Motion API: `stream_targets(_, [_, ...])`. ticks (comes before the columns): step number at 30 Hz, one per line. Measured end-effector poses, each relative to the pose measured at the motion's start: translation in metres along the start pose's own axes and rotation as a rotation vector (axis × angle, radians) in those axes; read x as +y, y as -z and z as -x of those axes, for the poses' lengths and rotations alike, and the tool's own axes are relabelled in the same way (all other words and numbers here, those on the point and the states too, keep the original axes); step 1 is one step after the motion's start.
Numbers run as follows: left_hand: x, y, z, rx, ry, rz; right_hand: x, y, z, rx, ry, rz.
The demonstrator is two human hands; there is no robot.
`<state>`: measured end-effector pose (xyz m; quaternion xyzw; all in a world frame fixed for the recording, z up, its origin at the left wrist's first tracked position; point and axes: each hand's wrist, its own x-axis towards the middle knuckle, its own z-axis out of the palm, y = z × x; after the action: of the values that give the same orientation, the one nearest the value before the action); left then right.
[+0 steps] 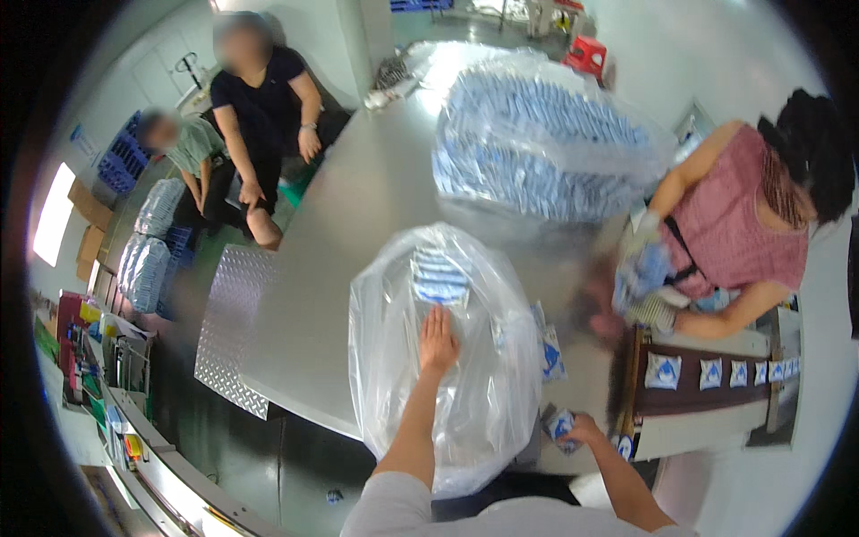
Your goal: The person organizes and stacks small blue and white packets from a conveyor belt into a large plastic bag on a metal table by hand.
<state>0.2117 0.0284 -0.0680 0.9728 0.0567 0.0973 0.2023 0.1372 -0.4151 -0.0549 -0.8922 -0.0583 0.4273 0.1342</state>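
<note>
In front of me a large clear plastic bag (385, 376) lies spread on the metal table. At its far end sits a short row of blue-and-white packets (440, 277). My left hand (438, 342) reaches over the bag's middle, fingers stretched flat, their tips just short of that row. I cannot tell whether it is inside the bag or on top. To the right, my right hand (586, 431) is closed around a small blue-and-white packet (561, 428) low over the table edge. Another packet (553, 353) lies beside the bag's right side.
A big clear bag full of packets (546, 143) stands at the table's (349, 206) far side. At right, a gloved co-worker (734, 215) handles packets beside a brown conveyor (698, 398) carrying several more. Two people sit at far left, near stacked bags (148, 259).
</note>
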Motion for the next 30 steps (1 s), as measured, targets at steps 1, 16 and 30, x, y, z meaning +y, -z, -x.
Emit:
stream_targets(1, [0.002,-0.003,0.002,0.02,-0.005,0.013,0.005,-0.004,0.001,-0.08,-0.077,-0.058])
stream_targets(16, [0.009,-0.006,-0.007,0.051,-0.03,-0.056,-0.146,0.194,0.11,-0.504,0.004,-0.766])
stream_targets(30, [0.018,0.001,-0.012,0.099,-0.084,-0.149,-0.062,0.08,0.109,-0.103,0.2,-0.067])
